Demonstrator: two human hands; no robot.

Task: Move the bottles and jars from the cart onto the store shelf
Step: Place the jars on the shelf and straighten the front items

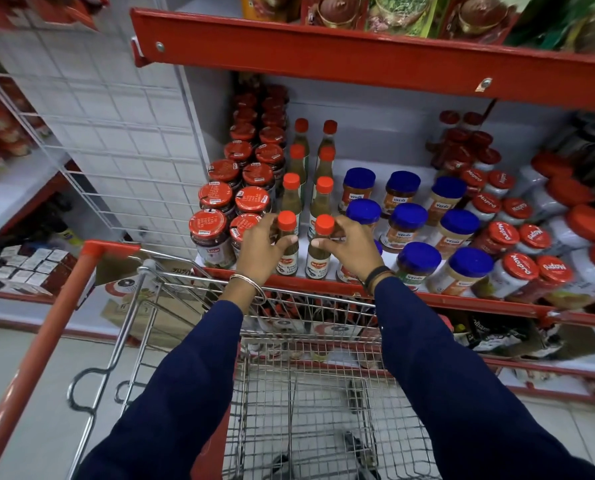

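Observation:
Two green-sauce bottles with orange-red caps stand at the front edge of the red-trimmed store shelf (323, 282). My left hand (259, 249) wraps the left bottle (286, 252), thumb across its neck. Around the right bottle (320, 254) my right hand (353, 249) is closed the same way. Both bottles stand upright on the shelf, heading two rows of like bottles. The wire cart (289, 393) sits below my forearms; its basket looks bare where I can see it.
Dark jam jars with red lids (213, 233) crowd the shelf left of the bottles. Blue-lidded jars (417, 261) stand right of them, then red-lidded Mapro jars (517, 268). A white wire grid panel (122, 140) rises at left. The upper shelf's red edge (358, 53) overhangs.

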